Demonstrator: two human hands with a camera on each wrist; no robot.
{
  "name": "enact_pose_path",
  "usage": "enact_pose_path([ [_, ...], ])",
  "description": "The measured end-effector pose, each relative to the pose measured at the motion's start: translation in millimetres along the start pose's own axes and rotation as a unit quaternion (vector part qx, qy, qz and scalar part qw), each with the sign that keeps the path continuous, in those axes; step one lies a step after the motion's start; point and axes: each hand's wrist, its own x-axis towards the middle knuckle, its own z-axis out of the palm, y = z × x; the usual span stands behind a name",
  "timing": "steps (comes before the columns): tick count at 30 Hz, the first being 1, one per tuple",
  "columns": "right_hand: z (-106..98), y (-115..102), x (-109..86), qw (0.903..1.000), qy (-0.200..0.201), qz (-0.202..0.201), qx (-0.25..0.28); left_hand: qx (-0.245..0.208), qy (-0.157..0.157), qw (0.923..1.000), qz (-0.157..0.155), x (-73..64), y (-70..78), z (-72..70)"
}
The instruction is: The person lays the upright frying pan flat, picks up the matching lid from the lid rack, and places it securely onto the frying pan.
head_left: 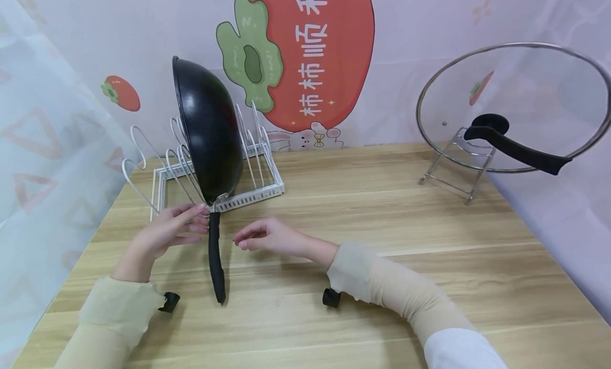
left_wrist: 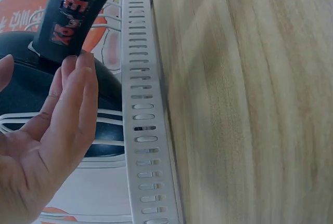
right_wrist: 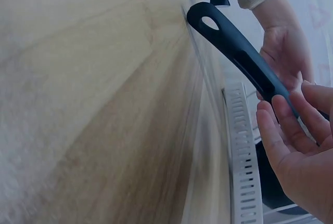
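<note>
A black wok [head_left: 210, 130] stands on its side in a white wire rack [head_left: 253, 198], its long black handle [head_left: 216, 257] pointing toward me. My left hand [head_left: 172, 228] is at the left of the handle's upper end, fingers extended. In the left wrist view, the left fingertips [left_wrist: 86, 60] are right at the base of the handle, with the thumb apart. To the right of the handle is my right hand [head_left: 272, 236], fingers loosely bent and holding nothing. The head view shows a gap between it and the handle.
At the back right, a glass lid [head_left: 525, 104] with a black handle leans in a small metal stand [head_left: 470, 191]. Several wire loops [head_left: 136, 146] rise from the rack's left part. A wooden table [head_left: 382, 220] lies beneath, with a patterned cloth [head_left: 391, 93] behind.
</note>
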Motion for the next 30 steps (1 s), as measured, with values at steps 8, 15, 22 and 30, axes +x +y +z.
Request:
enact_pose_path([
  [8, 11.6, 0.5, 3.9, 0.9993, -0.004, 0.003, -0.036, -0.001, -0.045, 0.9985, -0.031, 9.3, -6.7, 3.0],
  [15, 21.3, 3.0, 7.4, 0.9994, -0.012, 0.030, -0.009, 0.007, -0.099, 0.9946, -0.031, 18.8, -11.7, 6.9],
  [22, 32.9, 5.6, 11.8, 0.9979, 0.002, 0.057, 0.033, -0.010, -0.120, 0.9926, -0.017, 22.4, -15.7, 5.8],
  [30, 50.4, -0.4, 14.8, 0.9890, -0.008, 0.103, 0.106, -0.016, -0.151, 0.9884, 0.000, 27.6, -12.0, 3.2],
])
